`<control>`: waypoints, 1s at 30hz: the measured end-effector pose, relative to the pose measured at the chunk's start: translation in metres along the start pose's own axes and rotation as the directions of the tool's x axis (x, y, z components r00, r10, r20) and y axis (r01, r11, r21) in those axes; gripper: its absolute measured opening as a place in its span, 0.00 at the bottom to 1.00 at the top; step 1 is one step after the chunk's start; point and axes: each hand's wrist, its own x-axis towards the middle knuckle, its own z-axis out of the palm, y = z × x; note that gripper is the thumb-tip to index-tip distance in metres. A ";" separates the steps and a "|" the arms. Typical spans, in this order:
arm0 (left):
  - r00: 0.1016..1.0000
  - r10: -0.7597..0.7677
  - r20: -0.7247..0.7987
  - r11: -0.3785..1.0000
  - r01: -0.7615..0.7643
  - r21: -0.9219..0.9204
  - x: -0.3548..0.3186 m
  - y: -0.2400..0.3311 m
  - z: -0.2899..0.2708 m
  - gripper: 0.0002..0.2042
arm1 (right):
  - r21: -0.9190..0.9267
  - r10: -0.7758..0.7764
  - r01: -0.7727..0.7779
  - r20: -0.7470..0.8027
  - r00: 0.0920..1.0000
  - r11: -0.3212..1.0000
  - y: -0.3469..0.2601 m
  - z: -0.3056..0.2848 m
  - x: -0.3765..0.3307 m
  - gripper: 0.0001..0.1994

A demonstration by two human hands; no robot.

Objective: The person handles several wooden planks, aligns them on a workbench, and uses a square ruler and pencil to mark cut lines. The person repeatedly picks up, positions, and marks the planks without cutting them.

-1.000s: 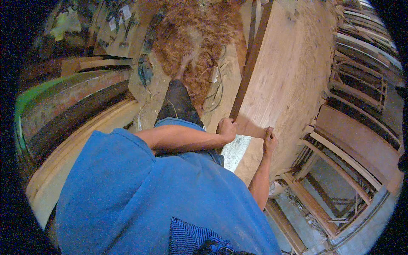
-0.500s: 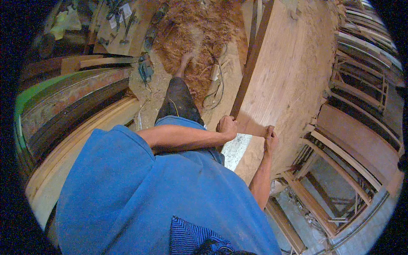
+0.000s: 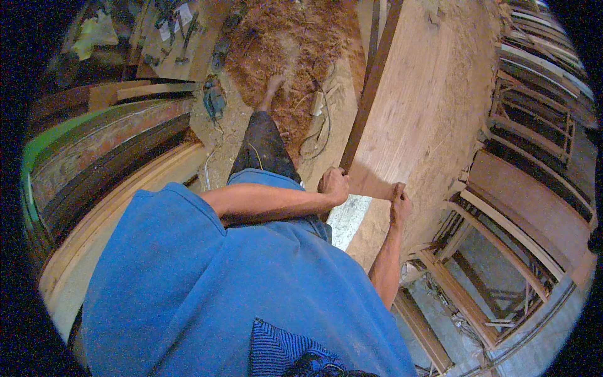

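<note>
Along the right of the person's legs, a long wooden board [image 3: 405, 119] stretches away from the body, its left side a dark brown edge and its face pale brown with fine grain. At its near end, the left hand [image 3: 335, 185] is curled tight around the left corner, while the right hand [image 3: 401, 202] pinches the right corner, thumb uppermost. Below that end, between the hands and the blue shirt [image 3: 239, 289], shows a white speckled surface [image 3: 349, 223]. Tan sawdust [image 3: 461, 125] spreads along the board's right side. Ahead, reddish-brown shavings [image 3: 301, 44] cover the floor around a bare foot [image 3: 275, 81], with a dark cord [image 3: 326, 129] curving nearby. Left of the leg lies a blue tool [image 3: 214, 100]; farther up, a hammer [image 3: 186, 41] rests on a panel. Long pale planks [image 3: 125, 213] run down the left side beside a curved green edge [image 3: 59, 137]. To the right stand wooden frames [image 3: 465, 301], a broad brown panel [image 3: 524, 207] and stacked timber [image 3: 543, 56].
</note>
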 end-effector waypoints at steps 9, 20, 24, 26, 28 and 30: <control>0.976 0.048 0.211 0.999 -0.048 -0.006 0.020 -0.002 -0.015 0.25 | 0.602 0.255 -0.152 -0.088 0.963 0.784 -0.008 0.031 -0.017 0.29; 0.982 0.150 0.112 0.951 -0.112 -0.289 0.178 -0.082 -0.139 0.22 | 0.903 0.179 -0.420 0.430 0.885 -0.094 -0.056 0.093 -0.095 0.20; 0.992 0.100 -0.072 0.827 -0.123 -0.549 0.200 -0.120 -0.189 0.14 | 0.887 0.300 -0.456 0.455 0.838 -0.071 -0.065 0.085 -0.096 0.19; 0.998 0.058 -0.032 0.817 -0.066 -0.573 0.196 -0.120 -0.207 0.14 | 0.879 0.320 -0.475 0.462 0.827 -0.041 -0.066 0.081 -0.101 0.18; 0.999 0.037 -0.029 0.832 -0.047 -0.554 0.177 -0.103 -0.215 0.12 | 0.866 0.287 -0.465 0.404 0.869 0.187 -0.068 0.079 -0.107 0.17; 0.999 0.049 0.005 0.798 -0.036 -0.602 0.144 -0.068 -0.216 0.13 | 0.858 0.334 -0.475 0.398 0.855 0.195 -0.069 0.077 -0.111 0.15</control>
